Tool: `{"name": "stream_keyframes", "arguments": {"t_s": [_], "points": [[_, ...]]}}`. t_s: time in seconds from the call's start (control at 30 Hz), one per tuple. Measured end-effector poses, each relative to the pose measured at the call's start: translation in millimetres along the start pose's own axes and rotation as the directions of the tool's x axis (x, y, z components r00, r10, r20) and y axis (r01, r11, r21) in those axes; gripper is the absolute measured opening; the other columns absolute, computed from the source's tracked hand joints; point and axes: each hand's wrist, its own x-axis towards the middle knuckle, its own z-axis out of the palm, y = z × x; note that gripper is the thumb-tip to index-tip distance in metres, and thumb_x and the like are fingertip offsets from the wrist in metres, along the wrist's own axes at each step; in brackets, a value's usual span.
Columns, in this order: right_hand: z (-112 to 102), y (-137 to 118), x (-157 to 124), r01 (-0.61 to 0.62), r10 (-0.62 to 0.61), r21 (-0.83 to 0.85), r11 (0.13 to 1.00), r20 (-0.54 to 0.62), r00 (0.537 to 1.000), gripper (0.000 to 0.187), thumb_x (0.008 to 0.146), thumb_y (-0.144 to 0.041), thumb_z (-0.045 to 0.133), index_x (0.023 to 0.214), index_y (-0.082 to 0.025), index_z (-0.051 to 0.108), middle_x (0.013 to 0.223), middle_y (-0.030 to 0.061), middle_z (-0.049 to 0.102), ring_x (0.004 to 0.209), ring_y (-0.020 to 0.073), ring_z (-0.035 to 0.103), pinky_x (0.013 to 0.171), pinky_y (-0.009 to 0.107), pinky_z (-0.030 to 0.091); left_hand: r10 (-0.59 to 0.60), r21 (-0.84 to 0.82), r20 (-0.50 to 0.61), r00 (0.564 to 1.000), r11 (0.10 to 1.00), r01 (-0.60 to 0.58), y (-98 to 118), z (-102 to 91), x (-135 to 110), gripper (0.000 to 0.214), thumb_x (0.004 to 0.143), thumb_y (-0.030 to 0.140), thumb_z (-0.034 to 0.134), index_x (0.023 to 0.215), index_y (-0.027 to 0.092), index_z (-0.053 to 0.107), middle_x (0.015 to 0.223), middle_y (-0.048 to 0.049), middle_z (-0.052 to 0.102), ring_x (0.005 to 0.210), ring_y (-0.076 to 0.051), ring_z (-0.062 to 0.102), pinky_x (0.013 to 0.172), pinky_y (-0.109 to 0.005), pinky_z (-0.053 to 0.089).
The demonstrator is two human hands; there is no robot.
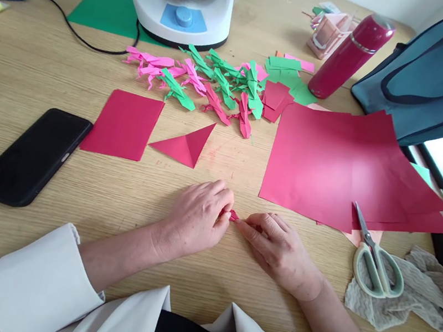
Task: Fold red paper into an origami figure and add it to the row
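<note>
Tabletop (117,189): red paper (234,215), seemingly folded

Bare bench (124,193) runs from the left hand (201,210) to the phone (32,155) and forward between the folded triangle (185,148) and large red sheets (319,159) until paper figures (224,88) block it, while scissors (378,264) stand in the way beyond the right hand (280,247).

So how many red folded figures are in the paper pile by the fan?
2 show: a left red figure and a right red figure, side by side. Others may be hidden under the green figures.
</note>
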Motion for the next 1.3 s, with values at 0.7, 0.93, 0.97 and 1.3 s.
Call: {"name": "stream_keyframes", "arguments": {"t_s": [0.7,0.93,0.97,1.3], "points": [[-3,-8,10,0.011,-0.004,-0.135,0.991,0.055,0.998,0.037,0.101,-0.019,0.041,0.136,-0.018,0.055,0.101,0.011,0.06,0.082,0.0212,0.052,0.077,0.038,0.048,0.011,-0.001,0.062,0.998,1.0,-0.011,1,-3.9,1,0.007,0.088,0.015,0.052,0.088,0.021,0.049,0.096,-0.0021,0.06,0.091,-0.02,0.056,0.077,-0.035,0.042],[-8,-6,3,0.012,-0.007,-0.081,0.997,0.06,0.998,0.035,0.101,-0.017,0.038,0.129,-0.016,0.058,0.106,0.0133,0.061,0.085,0.0222,0.053,0.078,0.039,0.048,0.015,-0.005,0.06,0.998,1.0,-0.015,0,-3.2,1,0.007,0.087,0.014,0.051,0.088,0.021,0.05,0.094,-0.0017,0.059,0.09,-0.02,0.056,0.076,-0.034,0.042],[-9,-5,2,0.01,-0.005,-0.076,0.997,0.068,0.998,0.034,0.101,-0.017,0.037,0.128,-0.015,0.059,0.106,0.0133,0.061,0.085,0.0222,0.053,0.078,0.039,0.048,0.016,-0.004,0.056,0.998,1.0,-0.016,0,-2.9,1,0.008,0.087,0.014,0.051,0.088,0.021,0.05,0.094,-0.0016,0.059,0.09,-0.02,0.056,0.076,-0.034,0.042],[-9,0,-6,-0.01,0.009,0.029,1.0,0.034,0.999,0.031,0.098,-0.011,0.038,0.119,-0.014,0.061,0.105,0.0127,0.061,0.088,0.0216,0.053,0.081,0.038,0.049,0.028,0.008,0.054,0.998,1.0,-0.029,-1,-3.2,0,0.008,0.087,0.013,0.05,0.089,0.021,0.05,0.094,-0.0012,0.059,0.09,-0.02,0.056,0.078,-0.035,0.042]]}}
